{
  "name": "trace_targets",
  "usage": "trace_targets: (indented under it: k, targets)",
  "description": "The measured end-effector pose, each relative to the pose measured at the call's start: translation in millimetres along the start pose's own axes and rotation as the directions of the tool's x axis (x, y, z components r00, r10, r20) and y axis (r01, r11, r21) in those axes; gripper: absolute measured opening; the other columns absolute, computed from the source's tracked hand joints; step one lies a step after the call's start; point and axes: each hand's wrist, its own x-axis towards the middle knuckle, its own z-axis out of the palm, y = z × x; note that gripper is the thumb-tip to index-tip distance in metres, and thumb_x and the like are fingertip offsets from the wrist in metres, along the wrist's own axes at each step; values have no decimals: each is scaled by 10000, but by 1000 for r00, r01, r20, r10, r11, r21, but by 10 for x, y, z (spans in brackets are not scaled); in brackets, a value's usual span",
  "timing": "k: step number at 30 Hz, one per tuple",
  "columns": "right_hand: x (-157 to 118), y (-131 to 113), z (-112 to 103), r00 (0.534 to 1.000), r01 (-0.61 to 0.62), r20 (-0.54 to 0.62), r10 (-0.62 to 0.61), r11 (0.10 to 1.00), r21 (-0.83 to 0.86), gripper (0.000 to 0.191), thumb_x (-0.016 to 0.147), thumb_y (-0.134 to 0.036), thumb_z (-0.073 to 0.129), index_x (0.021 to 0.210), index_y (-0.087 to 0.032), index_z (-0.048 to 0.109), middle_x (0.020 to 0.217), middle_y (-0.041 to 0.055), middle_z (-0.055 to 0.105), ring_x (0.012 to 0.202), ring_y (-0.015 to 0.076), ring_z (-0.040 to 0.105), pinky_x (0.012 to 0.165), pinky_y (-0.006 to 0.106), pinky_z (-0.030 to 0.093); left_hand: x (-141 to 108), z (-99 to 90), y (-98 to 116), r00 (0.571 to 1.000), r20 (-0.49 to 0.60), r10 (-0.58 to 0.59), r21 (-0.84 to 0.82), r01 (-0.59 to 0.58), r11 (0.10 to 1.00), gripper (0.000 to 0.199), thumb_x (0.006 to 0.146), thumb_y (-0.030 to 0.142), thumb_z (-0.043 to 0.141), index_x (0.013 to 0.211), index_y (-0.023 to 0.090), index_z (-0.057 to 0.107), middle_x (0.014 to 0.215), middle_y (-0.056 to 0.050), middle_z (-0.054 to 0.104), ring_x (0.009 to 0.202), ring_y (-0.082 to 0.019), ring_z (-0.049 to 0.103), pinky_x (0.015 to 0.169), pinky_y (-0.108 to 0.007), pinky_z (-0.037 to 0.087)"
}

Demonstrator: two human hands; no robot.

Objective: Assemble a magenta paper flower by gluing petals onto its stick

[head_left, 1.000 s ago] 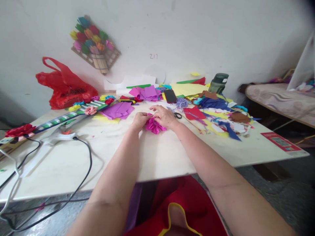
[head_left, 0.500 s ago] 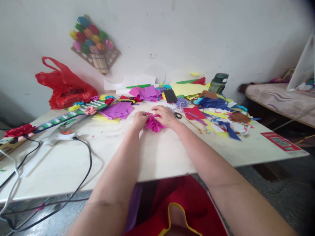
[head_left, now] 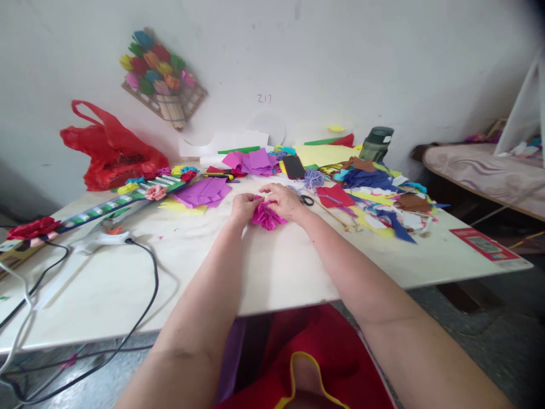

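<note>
A magenta crepe-paper flower point(head_left: 268, 217) with ruffled petals is held just above the middle of the table. My left hand point(head_left: 246, 208) pinches its left edge, fingers closed. On the other side my right hand point(head_left: 284, 202) grips the upper right of the flower between bent fingers, which hide part of it. Black-handled scissors point(head_left: 306, 200) lie right beside my right hand, their blades mostly covered. To the left of my hands lies a stack of purple paper point(head_left: 204, 192).
A glue gun point(head_left: 102, 238) with a black cord lies at left, near a decorated strip point(head_left: 110, 209) with paper flowers. A red plastic bag point(head_left: 114, 153), phone point(head_left: 293, 167), yarn point(head_left: 314, 179), green bottle point(head_left: 377, 143) and blue paper scraps point(head_left: 368, 179) line the back and right.
Both hands stay on the flower. The fingers of my right hand have shifted slightly at its top; the view has moved a little.
</note>
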Motion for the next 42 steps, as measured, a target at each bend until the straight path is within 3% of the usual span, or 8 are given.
trace_targets:
  k: [7, 11, 17, 24, 30, 35, 42]
  targets:
    - [-2, 60, 27, 999, 6, -53, -2, 998, 64, 165, 781, -130, 584, 678, -190, 698, 1147, 70, 657, 1009, 217, 589, 913, 404, 475, -41, -28, 56, 998, 53, -28, -102, 33, 994, 356, 626, 434, 726, 516, 166, 518, 425, 47, 414, 398, -65, 316, 412, -227, 208]
    - [-6, 105, 46, 995, -2, -99, 15, 991, 130, 151, 768, -138, 584, 668, -187, 687, 1179, 70, 638, 992, 205, 597, 899, 392, 489, -67, -44, 127, 986, 108, -128, -189, 147, 971, 319, 625, 447, 703, 614, 146, 596, 476, 8, 494, 435, -110, 433, 436, -248, 307]
    - [-12, 132, 73, 991, -34, -123, 51, 990, 138, 139, 745, -120, 581, 670, -187, 677, 1187, 73, 638, 992, 206, 609, 905, 400, 493, -64, -55, 153, 984, 120, -131, -183, 151, 971, 244, 589, 377, 677, 629, 142, 622, 544, -21, 568, 501, -149, 518, 497, -278, 398]
    - [-25, 138, 62, 973, -170, -141, 185, 979, 109, 121, 737, -111, 591, 686, -198, 660, 1169, 56, 657, 1041, 215, 607, 918, 391, 493, -88, -56, 194, 999, 35, -36, -194, 42, 980, 285, 596, 367, 690, 769, 155, 609, 616, -18, 604, 541, -143, 550, 539, -265, 430]
    - [-25, 82, 11, 921, -350, -130, 368, 926, 139, 147, 746, -101, 580, 734, -205, 683, 1138, 34, 680, 1035, 196, 629, 937, 353, 489, -134, -56, 219, 990, 124, 68, -214, -40, 976, 481, 612, 594, 712, 736, 153, 567, 660, -9, 583, 613, -131, 560, 618, -276, 467]
    - [-23, 71, -16, 896, -406, -128, 425, 902, 148, 128, 761, -166, 587, 734, -209, 705, 1129, 31, 686, 1009, 199, 639, 933, 361, 494, -172, -39, 217, 972, 219, 84, -232, -32, 972, 569, 481, 439, 843, 850, 187, 490, 720, 16, 609, 633, -129, 578, 629, -274, 470]
    - [-11, 145, 24, 870, -439, -163, 465, 882, 174, 108, 710, -167, 617, 624, -207, 667, 1107, 44, 690, 983, 218, 643, 960, 415, 486, -125, -13, 150, 945, 248, 215, -139, -185, 973, 542, 516, 325, 820, 950, 189, 526, 673, 32, 598, 604, -120, 553, 570, -235, 430]
